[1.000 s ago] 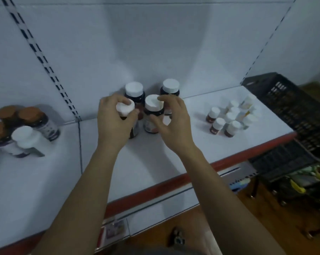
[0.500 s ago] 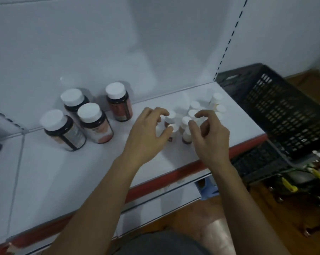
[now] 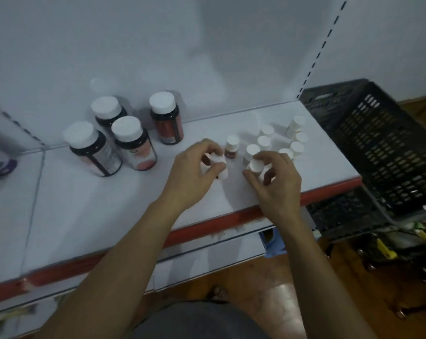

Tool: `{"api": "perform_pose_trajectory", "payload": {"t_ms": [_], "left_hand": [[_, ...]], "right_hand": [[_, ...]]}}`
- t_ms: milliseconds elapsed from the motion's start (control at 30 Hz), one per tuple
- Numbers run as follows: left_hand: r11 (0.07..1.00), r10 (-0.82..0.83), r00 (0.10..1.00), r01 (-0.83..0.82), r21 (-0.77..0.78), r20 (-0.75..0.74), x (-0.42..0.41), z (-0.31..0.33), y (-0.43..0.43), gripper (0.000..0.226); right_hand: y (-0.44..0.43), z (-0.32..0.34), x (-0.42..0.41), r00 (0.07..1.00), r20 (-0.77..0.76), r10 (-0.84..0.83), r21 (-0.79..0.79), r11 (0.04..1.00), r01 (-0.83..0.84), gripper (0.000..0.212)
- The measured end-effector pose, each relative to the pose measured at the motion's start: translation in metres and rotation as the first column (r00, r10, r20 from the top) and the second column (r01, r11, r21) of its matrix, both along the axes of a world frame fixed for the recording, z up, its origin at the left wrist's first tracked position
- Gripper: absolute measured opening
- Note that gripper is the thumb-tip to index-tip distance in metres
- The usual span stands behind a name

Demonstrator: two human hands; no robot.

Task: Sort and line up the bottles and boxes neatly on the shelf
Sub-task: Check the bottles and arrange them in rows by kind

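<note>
Pinching small white-capped bottle [image 3: 218, 160], left hand [image 3: 195, 178]; gripping second bottle [image 3: 255, 165], right hand [image 3: 277, 183]. Centre left: four dark cylindrical jars [image 3: 133, 148], smooth white lids.

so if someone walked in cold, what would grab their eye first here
First the two hands: the left hand grips one small white-capped bottle, the right hand a second small bottle, beside a cluster of small bottles. Four large dark bottles stand back left on the shelf; a black plastic crate sits off its right end.
</note>
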State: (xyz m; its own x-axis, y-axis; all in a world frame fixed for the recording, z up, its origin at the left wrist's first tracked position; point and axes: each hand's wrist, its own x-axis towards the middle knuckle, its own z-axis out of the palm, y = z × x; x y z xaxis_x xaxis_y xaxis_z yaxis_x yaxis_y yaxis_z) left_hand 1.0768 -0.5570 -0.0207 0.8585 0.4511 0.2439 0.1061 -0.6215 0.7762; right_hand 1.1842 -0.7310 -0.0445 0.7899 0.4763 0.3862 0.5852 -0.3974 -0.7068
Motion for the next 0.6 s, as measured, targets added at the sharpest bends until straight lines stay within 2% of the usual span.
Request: {"api": "perform_pose_trajectory", "payload": {"t_ms": [100, 233, 300, 400, 500, 533, 600], "left_hand": [[0.990, 0.138, 0.986, -0.134, -0.045, 0.092, -0.042, 0.036, 0.033, 0.014], [0.955, 0.296, 0.928, -0.283, -0.089, 0.226, -0.136, 0.080, 0.077, 0.011], [0.927, 0.372, 0.871, -0.327, -0.185, 0.321, -0.202, 0.095, 0.096, 0.011], [0.809, 0.565, 0.678, -0.342, -0.478, 0.471, -0.319, 0.106, 0.124, 0.018], [0.573, 0.786, 0.451, -0.275, -0.772, 0.423, -0.459, 0.111, 0.150, 0.021], [0.522, 0.824, 0.392, -0.246, -0.817, 0.409, -0.505, 0.109, 0.158, 0.028], [0.452, 0.885, 0.230, -0.214, -0.866, 0.405, -0.589, 0.104, 0.167, 0.057]], "right_hand": [[0.028, 0.032, -0.025, 0.998, -0.024, 0.062, 0.066, 0.996, -0.061, 0.034], [0.092, 0.069, -0.084, 0.946, -0.053, 0.319, 0.063, 0.947, -0.315, 0.041], [0.124, 0.083, -0.126, 0.903, -0.042, 0.429, 0.094, 0.901, -0.423, 0.043], [0.171, 0.098, -0.203, 0.817, -0.029, 0.576, 0.129, 0.813, -0.568, 0.044], [0.221, 0.106, -0.303, 0.731, -0.003, 0.683, 0.135, 0.724, -0.676, 0.043], [0.236, 0.106, -0.339, 0.706, -0.007, 0.708, 0.154, 0.698, -0.699, 0.041], [0.262, 0.103, -0.414, 0.646, -0.010, 0.763, 0.201, 0.634, -0.747, 0.038]]}}
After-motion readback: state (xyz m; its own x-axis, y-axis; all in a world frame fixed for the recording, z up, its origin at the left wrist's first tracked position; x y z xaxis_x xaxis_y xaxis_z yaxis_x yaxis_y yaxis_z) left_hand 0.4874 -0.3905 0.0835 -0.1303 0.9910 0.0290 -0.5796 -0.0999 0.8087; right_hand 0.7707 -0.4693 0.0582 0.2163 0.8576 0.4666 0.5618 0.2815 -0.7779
